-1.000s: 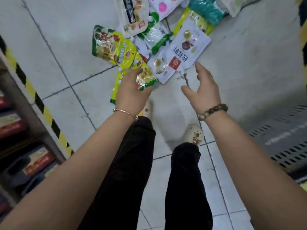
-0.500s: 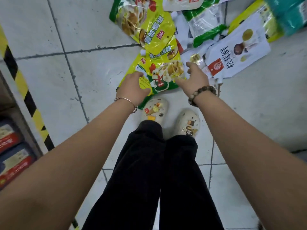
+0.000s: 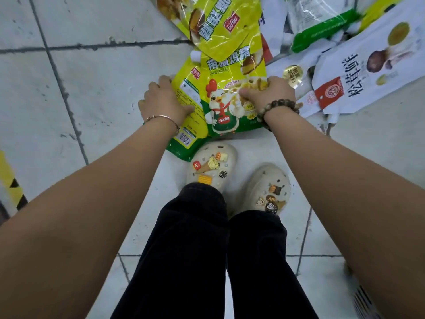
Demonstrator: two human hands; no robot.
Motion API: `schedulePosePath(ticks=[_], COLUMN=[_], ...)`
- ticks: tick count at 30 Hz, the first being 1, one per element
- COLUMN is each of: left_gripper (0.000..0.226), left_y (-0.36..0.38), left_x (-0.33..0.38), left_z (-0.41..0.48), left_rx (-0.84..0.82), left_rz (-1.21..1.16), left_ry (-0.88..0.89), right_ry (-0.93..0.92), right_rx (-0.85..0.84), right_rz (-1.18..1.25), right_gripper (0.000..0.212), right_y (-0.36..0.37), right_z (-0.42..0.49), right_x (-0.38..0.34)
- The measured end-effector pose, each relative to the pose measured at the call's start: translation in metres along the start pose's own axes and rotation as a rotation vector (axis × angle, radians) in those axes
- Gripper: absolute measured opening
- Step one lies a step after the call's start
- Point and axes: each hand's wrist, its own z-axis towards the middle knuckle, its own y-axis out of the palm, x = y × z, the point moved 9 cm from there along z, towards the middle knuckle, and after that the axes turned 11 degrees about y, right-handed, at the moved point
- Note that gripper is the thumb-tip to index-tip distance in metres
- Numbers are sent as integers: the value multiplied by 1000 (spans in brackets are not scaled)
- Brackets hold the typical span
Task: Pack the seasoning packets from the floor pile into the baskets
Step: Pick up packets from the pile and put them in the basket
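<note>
Floor (image 3: pixel 80 93): pale glazed tiles, scuffed, with dark grout lines. A strip of yellow-and-black hazard tape (image 3: pixel 11 187) runs along the left edge.

The pile of seasoning packets lies at the top of the view, just ahead of the person's feet. All are flat, glossy plastic pouches that crinkle and catch the light.

The chicken packet (image 3: pixel 226 111) is nearest. It is yellow above and green below, with a cartoon chicken in a red scarf on its face. It lies flat and overlaps the barcode packet (image 3: pixel 185 137), a yellow pouch of the same kind lying back-side up, whose lower corner touches the left clog (image 3: pixel 211 166). A third yellow packet (image 3: pixel 220 28) overlaps the chicken packet's top edge. To the right lie white packets (image 3: pixel 372 72) printed with mushrooms and a red seal, and above them a clear packet with a green band (image 3: pixel 322 28).

The left hand (image 3: pixel 164 103), with a thin metal bangle at the wrist, has its fingers curled over the left edge of the barcode packet and its thumb on the face. The right hand (image 3: pixel 268 93), with a dark bead bracelet at the wrist, grips the chicken packet near its right edge, fingers bunched into the film.

The right clog (image 3: pixel 268 192) stands just beside the left one. Both are cream, perforated and studded with charms. Bare tile lies open to the left of the pile and to either side of the legs.
</note>
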Motion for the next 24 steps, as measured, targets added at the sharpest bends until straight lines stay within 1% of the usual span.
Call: schedulePosePath(ticks=[2,4,6,7,11,12,14,17,19,22,24], left_gripper=[69,53,35,31,30,32,30,25,24,24,22], left_y=[0,0,-2,-3,-3,-5,-14,-37,-57,-90,-110], left_x=[-3,-1,4,7,23,26,33,40,44,50,59], left_z=[7,13,18,18,7,2,-13,-35,-48,-72,-83], left_rx=[-44,-133,-207,-228,-264,-255,-208,-121,-77,-12,53], left_rz=[-63,-110,-130,-126,-86,-66,-7,52,-2,-116,-219], left_ry=[-19,16,53,70,136,152,198,245,243,204,196], right_ry=[-35,-50,-49,-47,-51,-47,-42,-45,-23,44,47], right_rx=[-54,-98,-103,-105,-86,-73,-62,-32,-6,26,44], right_rz=[64,165,250,287,406,414,434,500,531,589,642], right_gripper=[42,34,23,18,15,15,26,37,38,34,31], right_y=[2,2,-4,-7,-26,-32,-44,-67,-83,-105,-122], right_z=[-1,-5,-12,-16,-37,-42,-55,-76,-89,-114,-129], right_x=[-3,1,10,15,37,43,54,66,74,84,85])
